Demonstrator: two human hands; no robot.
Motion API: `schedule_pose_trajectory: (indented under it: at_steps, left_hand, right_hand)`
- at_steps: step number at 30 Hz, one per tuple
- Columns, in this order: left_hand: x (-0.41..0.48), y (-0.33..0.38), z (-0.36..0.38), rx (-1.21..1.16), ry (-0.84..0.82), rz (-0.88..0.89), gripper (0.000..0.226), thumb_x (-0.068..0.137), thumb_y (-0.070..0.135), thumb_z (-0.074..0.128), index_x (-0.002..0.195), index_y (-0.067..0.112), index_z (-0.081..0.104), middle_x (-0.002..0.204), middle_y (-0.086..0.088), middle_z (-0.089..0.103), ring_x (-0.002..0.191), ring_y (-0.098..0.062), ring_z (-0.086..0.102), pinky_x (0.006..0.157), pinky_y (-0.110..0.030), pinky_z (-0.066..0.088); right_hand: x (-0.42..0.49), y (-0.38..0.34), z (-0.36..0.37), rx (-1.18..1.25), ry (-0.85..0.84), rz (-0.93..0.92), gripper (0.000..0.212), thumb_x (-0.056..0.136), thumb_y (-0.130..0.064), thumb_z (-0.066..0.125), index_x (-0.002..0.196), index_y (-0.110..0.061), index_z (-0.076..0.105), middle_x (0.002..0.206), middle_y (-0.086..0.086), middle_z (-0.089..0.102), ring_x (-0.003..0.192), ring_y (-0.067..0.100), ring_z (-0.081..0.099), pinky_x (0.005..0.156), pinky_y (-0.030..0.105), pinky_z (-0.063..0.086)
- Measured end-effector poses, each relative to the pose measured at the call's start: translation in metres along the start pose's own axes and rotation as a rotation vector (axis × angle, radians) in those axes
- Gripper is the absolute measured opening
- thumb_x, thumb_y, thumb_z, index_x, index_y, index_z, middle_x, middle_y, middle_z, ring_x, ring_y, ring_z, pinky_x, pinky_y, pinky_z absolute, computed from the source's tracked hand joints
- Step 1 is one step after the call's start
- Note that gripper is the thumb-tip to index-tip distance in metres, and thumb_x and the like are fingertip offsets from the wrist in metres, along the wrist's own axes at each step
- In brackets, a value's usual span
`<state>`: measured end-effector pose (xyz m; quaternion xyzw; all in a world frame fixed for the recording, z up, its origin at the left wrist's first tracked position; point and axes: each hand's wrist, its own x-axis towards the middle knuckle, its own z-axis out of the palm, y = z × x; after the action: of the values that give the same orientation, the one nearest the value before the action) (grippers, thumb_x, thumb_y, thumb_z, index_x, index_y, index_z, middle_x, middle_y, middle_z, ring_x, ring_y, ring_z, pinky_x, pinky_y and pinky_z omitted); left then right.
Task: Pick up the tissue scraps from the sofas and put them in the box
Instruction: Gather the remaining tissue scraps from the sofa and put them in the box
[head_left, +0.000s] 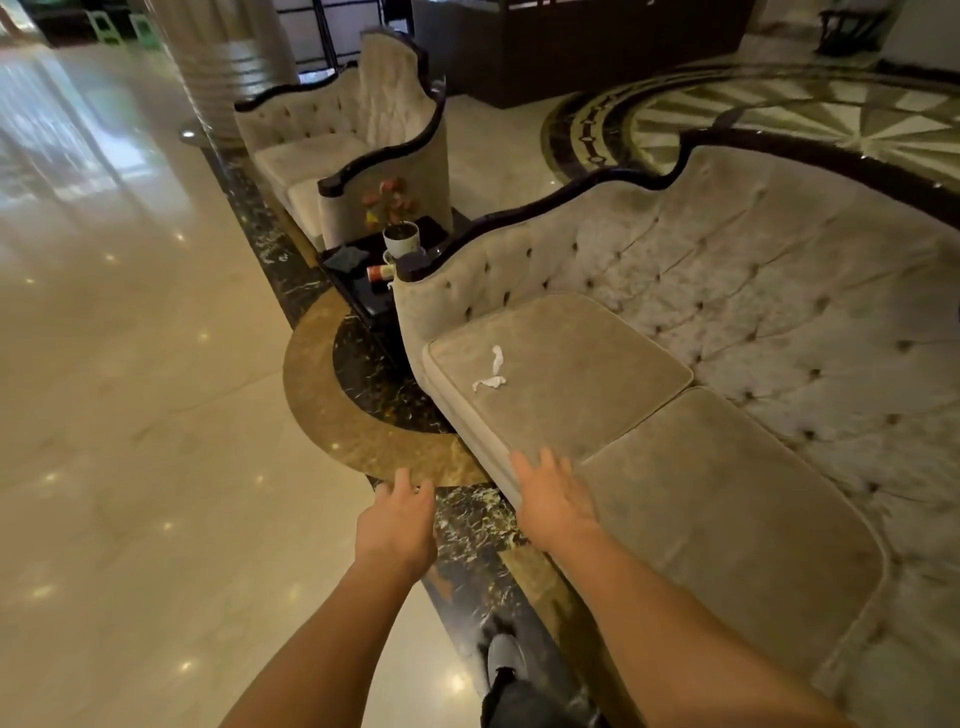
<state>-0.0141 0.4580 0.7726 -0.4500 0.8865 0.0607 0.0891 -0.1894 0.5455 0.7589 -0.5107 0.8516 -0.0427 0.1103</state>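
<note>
Hands come first: the left hand (397, 512) hangs over the floor and the right hand (553, 501) reaches over the near edge of the sofa (727, 291), both with loose fingers and nothing in them. Farther along, two white tissue scraps (492, 370) lie on the far seat cushion (566, 374), well apart from both hands. They look light, soft and easy to tear, so a gentle pinch at the middle should work. No box shows anywhere. Things on the small dark table (363, 291) beyond are hard to make out.
</note>
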Motion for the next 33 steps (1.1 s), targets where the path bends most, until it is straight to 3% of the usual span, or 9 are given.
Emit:
schedule_pose_trajectory:
  at_steps: [8,15,18,23,27,33]
  left_hand:
    - [0.16,-0.018,-0.047,-0.041,-0.048,-0.035,0.045,0.078,0.021,0.061,0.121,0.02,0.047,0.117,-0.007,0.043,0.101,-0.029,0.048,0.075,-0.041,0.054]
    - [0.295,-0.038,-0.029,0.016,-0.167,0.028,0.05,0.078,0.024,0.064,0.125,0.021,0.048,0.117,-0.009,0.046,0.101,-0.031,0.049,0.079,-0.04,0.052]
    - [0.372,-0.049,-0.016,-0.01,-0.231,0.054,0.053,0.076,0.025,0.063,0.126,0.02,0.047,0.12,-0.009,0.045,0.104,-0.031,0.048,0.079,-0.04,0.048]
    - [0.488,-0.054,0.023,-0.073,-0.354,0.098,0.047,0.084,0.026,0.058,0.129,0.022,0.044,0.128,-0.008,0.046,0.113,-0.029,0.048,0.086,-0.041,0.045]
    - [0.562,-0.033,0.055,-0.252,-0.452,0.072,0.043,0.086,0.031,0.058,0.127,0.025,0.047,0.123,-0.008,0.052,0.114,-0.031,0.051,0.086,-0.042,0.047]
    - [0.635,-0.005,0.149,-0.31,-0.581,0.075,0.054,0.085,0.021,0.057,0.133,0.027,0.034,0.124,-0.009,0.042,0.114,-0.035,0.046,0.082,-0.046,0.047]
  right_hand:
    - [0.164,0.003,-0.022,0.073,-0.064,0.034,0.047,0.084,-0.018,0.061,0.124,-0.028,0.038,0.118,0.01,0.044,0.107,0.029,0.044,0.079,0.038,0.046]
    - [0.282,-0.003,0.002,0.1,-0.136,0.09,0.053,0.085,-0.017,0.06,0.129,-0.028,0.034,0.119,0.01,0.043,0.109,0.029,0.044,0.082,0.038,0.047]
    - [0.338,0.0,0.016,0.073,-0.091,0.084,0.05,0.085,-0.013,0.053,0.133,-0.024,0.04,0.115,0.012,0.048,0.103,0.032,0.05,0.078,0.038,0.051]
    - [0.431,0.009,0.033,0.06,-0.191,0.191,0.048,0.092,-0.017,0.046,0.137,-0.026,0.034,0.124,0.011,0.042,0.106,0.031,0.046,0.08,0.04,0.048]
    - [0.509,0.013,0.06,-0.014,-0.305,0.137,0.051,0.093,-0.016,0.048,0.141,-0.025,0.036,0.13,0.008,0.039,0.111,0.029,0.044,0.091,0.037,0.044]
    - [0.613,0.056,0.138,0.002,-0.433,0.094,0.057,0.09,-0.015,0.056,0.142,-0.029,0.037,0.129,0.013,0.038,0.112,0.03,0.041,0.085,0.042,0.049]
